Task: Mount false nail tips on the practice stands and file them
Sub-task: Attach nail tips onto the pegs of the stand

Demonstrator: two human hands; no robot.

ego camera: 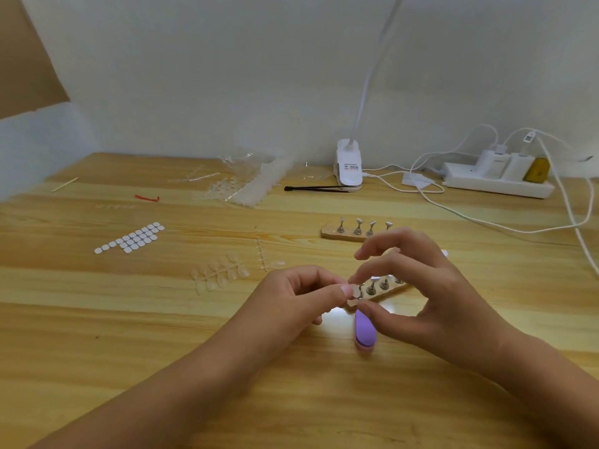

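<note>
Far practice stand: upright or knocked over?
Upright. The far practice stand sits with its wooden base flat on the table, metal pegs pointing up.

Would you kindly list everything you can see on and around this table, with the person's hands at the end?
table: one, light wood, fills the view
far stand: one, wood with metal pegs, right of centre
near stand: one, same kind, between the hands
nail file: one, purple, in front of the near stand
adhesive pads: one sheet, white, left
nail tip sprues: at least two, clear, centre
loose tips pile: one, clear, back
tweezers: one, black, back
clip lamp: one, white, back
power strip: one, white, back right
left hand: pinches a nail tip at the near stand's end
right hand: fingers curved over the near stand; grip unclear
</note>
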